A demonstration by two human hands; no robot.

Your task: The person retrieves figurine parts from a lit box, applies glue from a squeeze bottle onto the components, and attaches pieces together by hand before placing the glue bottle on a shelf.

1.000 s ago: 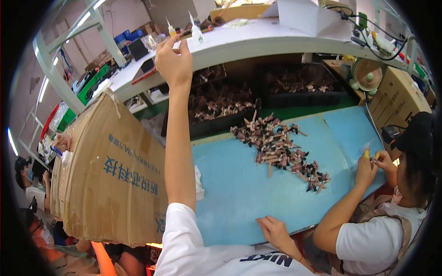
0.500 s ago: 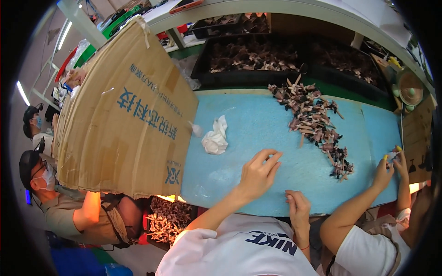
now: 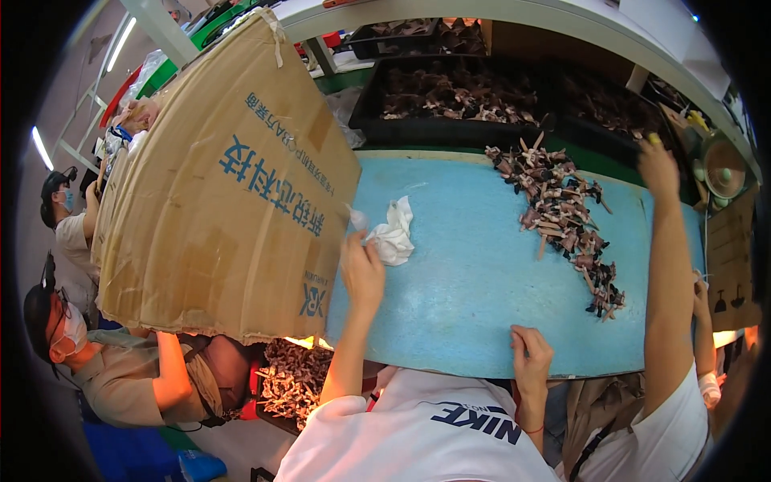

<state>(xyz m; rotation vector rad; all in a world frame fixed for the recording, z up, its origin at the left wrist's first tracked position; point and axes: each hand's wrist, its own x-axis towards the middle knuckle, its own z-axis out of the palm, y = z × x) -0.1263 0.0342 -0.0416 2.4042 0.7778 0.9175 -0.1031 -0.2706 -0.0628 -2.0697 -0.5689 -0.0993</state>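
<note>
My left hand (image 3: 363, 273) is beside the cardboard box (image 3: 233, 201), at the left part of the blue work mat (image 3: 458, 297). Its fingers are slightly apart, and I see nothing held in them. Just beyond the fingertips lies a small white wad (image 3: 357, 218); whether they touch it I cannot tell. A crumpled white tissue (image 3: 393, 233) is to the right of these fingers. At the mat's front edge my right hand (image 3: 532, 361) rests with loosely bent fingers, apart and holding nothing visible. A strip of small brown, black and flesh-coloured figures (image 3: 562, 217) lies farther off, right of centre.
Black bins (image 3: 450, 92) of similar parts stand behind the mat under a white shelf (image 3: 482, 12). A co-worker's arm (image 3: 668, 233) reaches over the right side, near a small fan (image 3: 723, 170). Another bin of parts (image 3: 293, 381) is below the box.
My left hand has moved left and down from mid-mat to the box and white wad. My right hand has barely moved. The co-worker's arm has swung up toward the back bins.
</note>
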